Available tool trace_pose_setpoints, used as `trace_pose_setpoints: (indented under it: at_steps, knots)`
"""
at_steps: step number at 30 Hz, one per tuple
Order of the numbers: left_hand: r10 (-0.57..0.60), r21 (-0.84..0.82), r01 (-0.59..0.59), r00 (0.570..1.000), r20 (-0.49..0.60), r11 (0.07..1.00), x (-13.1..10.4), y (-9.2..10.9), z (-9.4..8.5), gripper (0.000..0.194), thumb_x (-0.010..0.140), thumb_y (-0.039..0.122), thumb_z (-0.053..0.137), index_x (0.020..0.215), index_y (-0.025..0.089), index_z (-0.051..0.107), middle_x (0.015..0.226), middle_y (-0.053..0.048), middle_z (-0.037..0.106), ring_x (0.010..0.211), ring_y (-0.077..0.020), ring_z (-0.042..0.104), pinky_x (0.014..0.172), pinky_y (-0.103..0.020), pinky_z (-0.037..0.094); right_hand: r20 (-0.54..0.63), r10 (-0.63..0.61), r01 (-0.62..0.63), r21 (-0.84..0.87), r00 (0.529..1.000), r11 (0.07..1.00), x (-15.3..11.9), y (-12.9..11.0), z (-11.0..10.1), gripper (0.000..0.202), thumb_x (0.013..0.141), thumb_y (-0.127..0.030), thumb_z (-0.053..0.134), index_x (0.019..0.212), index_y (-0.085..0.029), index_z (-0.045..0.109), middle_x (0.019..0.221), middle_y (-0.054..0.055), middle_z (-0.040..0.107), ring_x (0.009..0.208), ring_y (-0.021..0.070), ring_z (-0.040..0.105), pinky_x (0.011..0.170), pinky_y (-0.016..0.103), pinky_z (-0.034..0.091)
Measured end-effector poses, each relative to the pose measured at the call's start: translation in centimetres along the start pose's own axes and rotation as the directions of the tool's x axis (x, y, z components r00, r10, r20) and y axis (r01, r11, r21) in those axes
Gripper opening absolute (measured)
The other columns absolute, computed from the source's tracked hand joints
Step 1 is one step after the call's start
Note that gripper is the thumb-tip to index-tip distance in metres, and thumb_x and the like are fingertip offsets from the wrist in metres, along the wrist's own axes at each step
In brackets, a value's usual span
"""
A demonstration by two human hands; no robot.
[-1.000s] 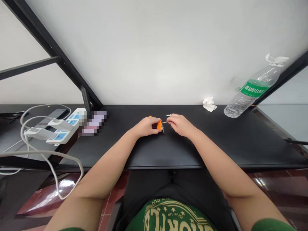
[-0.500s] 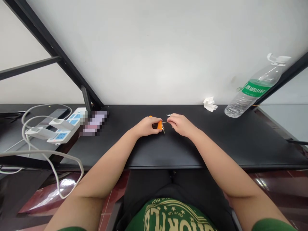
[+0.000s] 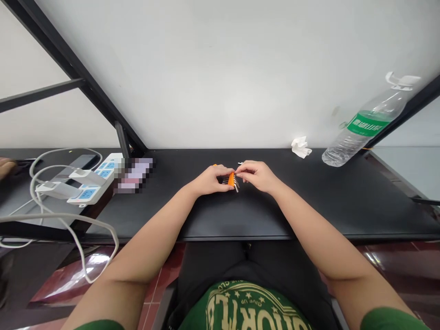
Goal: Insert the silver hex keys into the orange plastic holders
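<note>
My left hand (image 3: 209,180) is closed around an orange hex key holder (image 3: 231,179) above the black table. Several silver hex keys (image 3: 236,187) stick out of the holder, their bent ends toward my right hand. My right hand (image 3: 256,175) is pinched at the holder's right side, its fingertips on a hex key whose shaft is mostly hidden. Behind these fingers the end of another thin silver piece (image 3: 240,163) pokes out; its other end is covered by the hand.
A white power strip (image 3: 98,179) with plugged chargers and white cables (image 3: 77,238) lies left, beside a blurred-out flat item (image 3: 137,174). Crumpled tissue (image 3: 301,147) and a tilted plastic bottle (image 3: 357,128) are at the back right. Another person's hand (image 3: 6,167) shows at the left edge.
My right hand has moved left up to the holder, and the key shaft that showed between the hands is now hidden. Another person's hand has appeared at the far left.
</note>
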State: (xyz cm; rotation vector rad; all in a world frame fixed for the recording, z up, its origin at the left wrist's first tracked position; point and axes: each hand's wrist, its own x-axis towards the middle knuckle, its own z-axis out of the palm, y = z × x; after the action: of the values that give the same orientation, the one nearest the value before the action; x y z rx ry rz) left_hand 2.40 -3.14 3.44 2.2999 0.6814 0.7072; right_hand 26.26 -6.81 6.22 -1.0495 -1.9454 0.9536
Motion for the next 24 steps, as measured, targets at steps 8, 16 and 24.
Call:
trace_pose_setpoints:
  at_steps: [8, 16, 24]
  knots:
    - [0.082, -0.010, -0.084, 0.988, -0.132, 0.996, 0.3, 1.5, 0.5, 0.036, 0.083, 0.036, 0.077, 0.117, 0.024, 0.074, 0.097, -0.005, 0.074, 0.089, -0.0187, 0.065, 0.084, -0.030, 0.054, 0.186, 0.347, -0.391, 0.529, 0.919, 0.753, 0.4, 1.1, 0.8, 0.039, 0.080, -0.053, 0.082, 0.083, -0.020, 0.063, 0.067, -0.002, 0.061, 0.054, 0.0106, 0.052, 0.051, 0.025, 0.042]
    - [0.039, 0.052, -0.031, 0.984, -0.172, 0.998, 0.1, 0.1, 0.7, 0.050, 0.085, 0.038, 0.074, 0.132, 0.021, 0.068, 0.112, -0.006, 0.076, 0.092, -0.0187, 0.070, 0.085, -0.029, 0.056, 0.007, 0.302, -0.289, 0.310, 0.953, 0.906, 0.5, 1.9, 1.1, 0.036, 0.086, -0.055, 0.073, 0.094, -0.020, 0.070, 0.058, -0.004, 0.057, 0.050, 0.0124, 0.052, 0.049, 0.026, 0.044]
    - [0.011, 0.055, -0.002, 0.986, -0.165, 0.998, -0.1, -0.7, 0.8, 0.054, 0.086, 0.039, 0.075, 0.136, 0.020, 0.066, 0.117, -0.008, 0.076, 0.096, -0.0196, 0.071, 0.090, -0.030, 0.056, -0.013, 0.179, -0.179, -0.002, 0.984, 0.984, 0.3, 1.5, 0.8, 0.024, 0.098, -0.040, 0.057, 0.087, -0.022, 0.068, 0.072, 0.000, 0.063, 0.060, 0.0150, 0.059, 0.061, 0.030, 0.050]
